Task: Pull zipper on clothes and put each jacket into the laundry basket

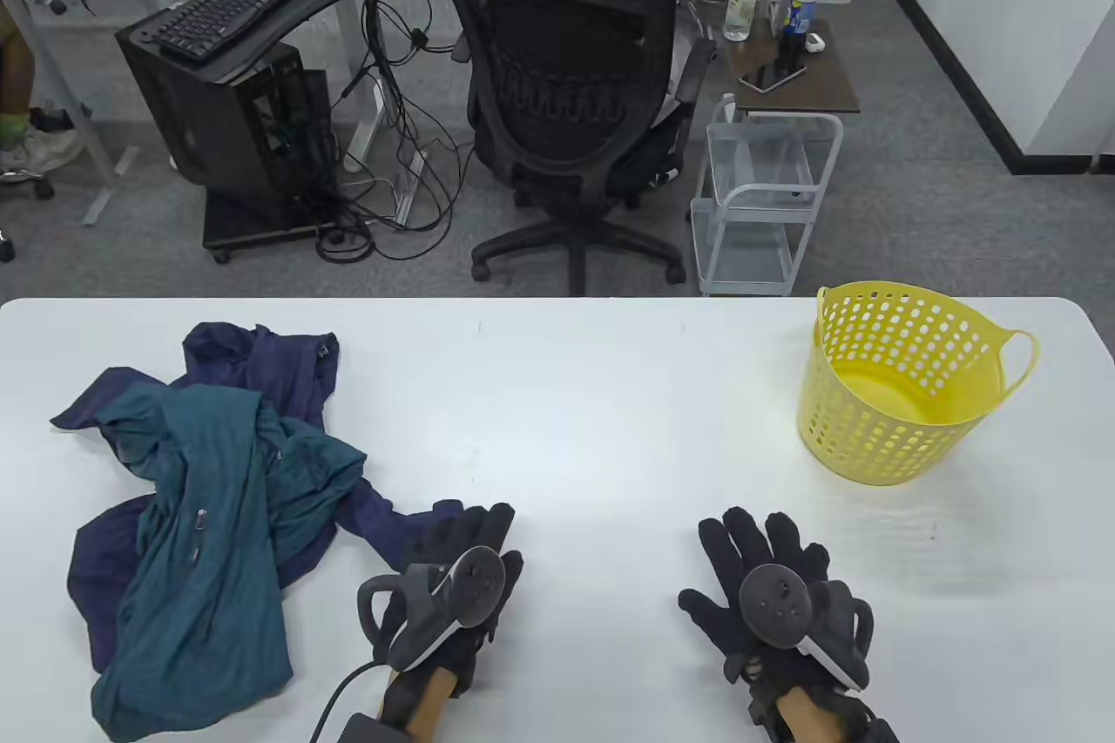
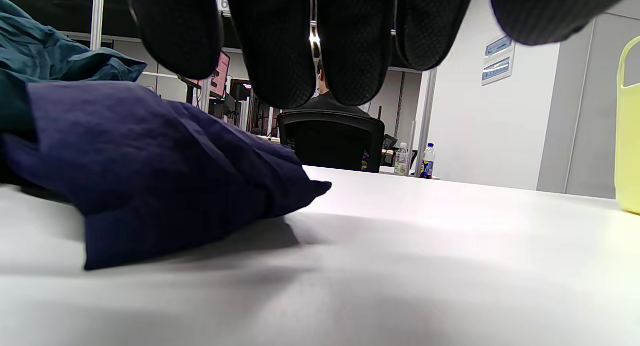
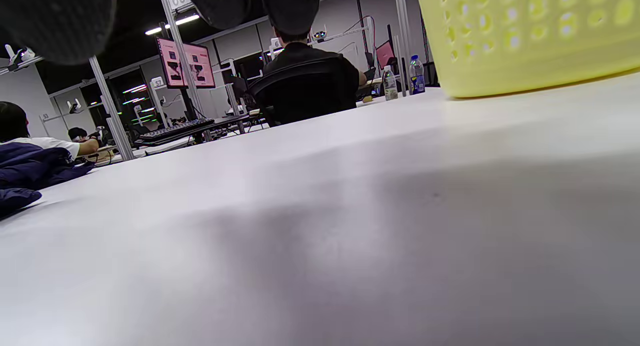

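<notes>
Your left hand point(image 1: 453, 577) and right hand point(image 1: 775, 586) rest spread, holding nothing, jackets point(image 1: 209, 499) just left, basket point(image 1: 906, 381) beyond right, ready to begin.

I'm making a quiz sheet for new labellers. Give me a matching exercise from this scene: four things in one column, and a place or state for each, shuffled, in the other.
Things:
1. teal jacket
2. navy jacket
3. basket
4. right hand

Places or states:
A. empty, at the table's far right
B. flat on the table, fingers spread
C. crumpled on top of the pile
D. lying underneath, a sleeve reaching the left hand

Pairs: 1-C, 2-D, 3-A, 4-B
</notes>
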Demonstrator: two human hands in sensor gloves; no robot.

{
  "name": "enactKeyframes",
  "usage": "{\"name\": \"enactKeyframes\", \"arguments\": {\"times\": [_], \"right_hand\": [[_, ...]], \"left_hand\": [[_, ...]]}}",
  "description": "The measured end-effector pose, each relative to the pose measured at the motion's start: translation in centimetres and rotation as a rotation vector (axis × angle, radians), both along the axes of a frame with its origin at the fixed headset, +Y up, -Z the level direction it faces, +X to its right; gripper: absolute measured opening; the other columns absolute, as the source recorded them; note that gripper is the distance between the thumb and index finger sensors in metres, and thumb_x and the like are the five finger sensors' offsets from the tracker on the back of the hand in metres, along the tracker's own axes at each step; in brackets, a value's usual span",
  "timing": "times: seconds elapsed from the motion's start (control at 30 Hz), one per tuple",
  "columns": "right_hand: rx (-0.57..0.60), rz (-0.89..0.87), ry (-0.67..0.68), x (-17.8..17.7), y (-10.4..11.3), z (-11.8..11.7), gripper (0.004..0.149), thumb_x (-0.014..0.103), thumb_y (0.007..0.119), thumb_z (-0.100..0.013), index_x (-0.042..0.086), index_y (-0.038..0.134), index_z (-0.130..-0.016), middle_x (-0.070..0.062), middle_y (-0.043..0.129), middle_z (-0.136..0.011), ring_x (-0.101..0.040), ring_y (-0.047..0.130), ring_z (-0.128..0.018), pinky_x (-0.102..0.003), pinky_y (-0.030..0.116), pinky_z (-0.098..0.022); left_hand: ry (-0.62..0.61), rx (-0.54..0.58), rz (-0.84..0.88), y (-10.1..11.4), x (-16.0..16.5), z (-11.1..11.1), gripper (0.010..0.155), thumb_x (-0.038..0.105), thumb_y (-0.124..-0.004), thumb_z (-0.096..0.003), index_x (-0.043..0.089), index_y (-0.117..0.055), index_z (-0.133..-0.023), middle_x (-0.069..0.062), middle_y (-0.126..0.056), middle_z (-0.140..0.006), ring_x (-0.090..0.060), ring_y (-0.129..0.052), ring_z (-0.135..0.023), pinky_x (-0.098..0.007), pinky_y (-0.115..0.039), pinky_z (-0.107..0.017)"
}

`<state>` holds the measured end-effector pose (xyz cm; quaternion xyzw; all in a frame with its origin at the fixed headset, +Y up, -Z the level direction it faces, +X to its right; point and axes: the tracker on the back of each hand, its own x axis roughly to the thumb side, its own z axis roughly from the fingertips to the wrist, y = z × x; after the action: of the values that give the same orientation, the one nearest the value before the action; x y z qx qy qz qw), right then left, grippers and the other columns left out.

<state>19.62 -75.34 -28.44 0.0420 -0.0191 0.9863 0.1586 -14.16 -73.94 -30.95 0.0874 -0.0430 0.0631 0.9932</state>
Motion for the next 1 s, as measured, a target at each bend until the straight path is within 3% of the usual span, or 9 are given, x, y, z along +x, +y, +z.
{"name": "enactKeyframes", "arguments": {"times": [1.0], "right_hand": [[0.003, -0.031, 0.007, 0.0, -0.2, 0.3, 0.077, 0.069, 0.072, -0.047, 0.036, 0.045, -0.112, 0.002, 0.041, -0.124, -0.045, 0.030, -0.109, -0.073, 0.029, -0.068]], "left_hand": [[-0.019, -0.028, -0.022, -0.2, 1.0, 0.3, 0.061, 0.064, -0.071, -0.0379, 0.044, -0.071, -0.096, 0.011, -0.086, -0.100, -0.025, -0.091, -0.088, -0.055, -0.074, -0.062]]}}
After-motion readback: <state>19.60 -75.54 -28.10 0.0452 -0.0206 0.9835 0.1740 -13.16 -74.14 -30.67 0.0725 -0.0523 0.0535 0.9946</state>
